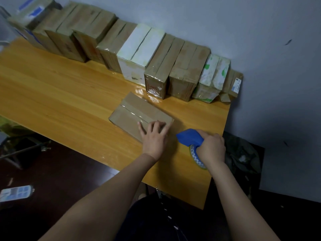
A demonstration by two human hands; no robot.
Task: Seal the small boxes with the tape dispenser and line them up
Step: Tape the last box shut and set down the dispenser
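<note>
Fingers [142,129] of the left hand [153,139] lie straight and spread, pressing flat on the near end of the brown box [137,112], gripping nothing. The right hand [212,147] has its fingers curled round the handle of the blue tape dispenser [190,137], whose tape roll [196,157] touches the counter [60,94] just beside the box's near right corner. The brown box lies flat and askew to the counter's edges, clear tape running along its top seam. Behind it a row of boxes [156,56] stands along the wall [225,23], side by side, reaching the counter's far right corner; only a narrow strip of wood separates the row from the box's far end. The right hand is close to the counter's right edge, where a dark bag [243,153] sits below. Left of the box a wide stretch of bare wood runs to the near edge.
</note>
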